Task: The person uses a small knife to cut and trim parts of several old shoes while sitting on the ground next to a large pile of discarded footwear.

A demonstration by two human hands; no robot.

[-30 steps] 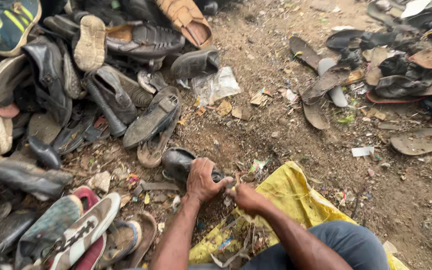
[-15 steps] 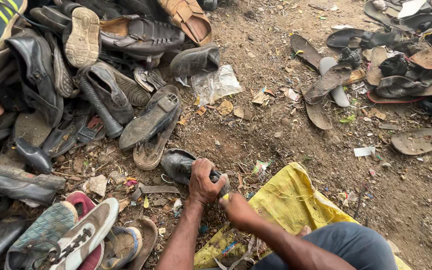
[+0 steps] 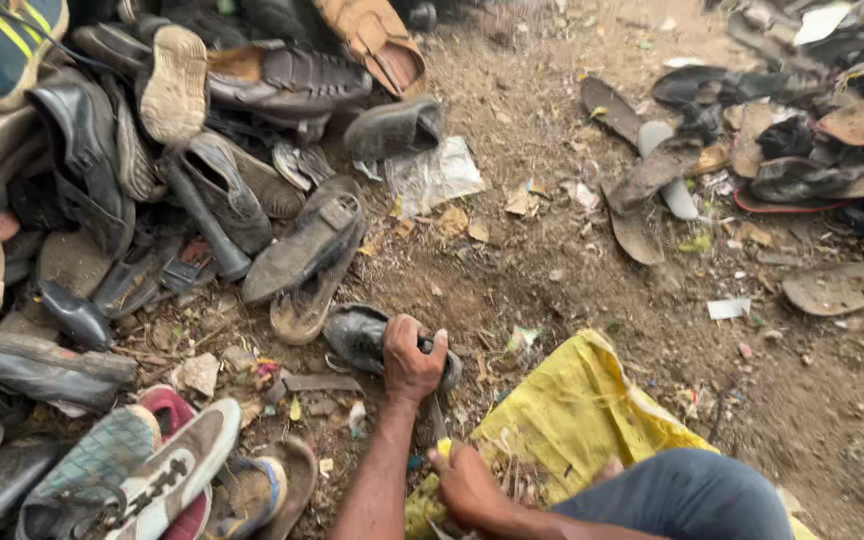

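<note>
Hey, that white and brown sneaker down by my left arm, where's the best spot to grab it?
Judging by its pose, grip the white and brown sneaker across the laced midfoot, coming from above: it lies upright with the top exposed, while other shoes crowd its sides.

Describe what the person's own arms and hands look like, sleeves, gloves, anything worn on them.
Both arms are bare along all that shows, with no sleeve in view. The left hand and the right hand wear no gloves. No ring, watch or bracelet can be made out. The only clothing visible is grey-blue trousers over the knee.
</note>
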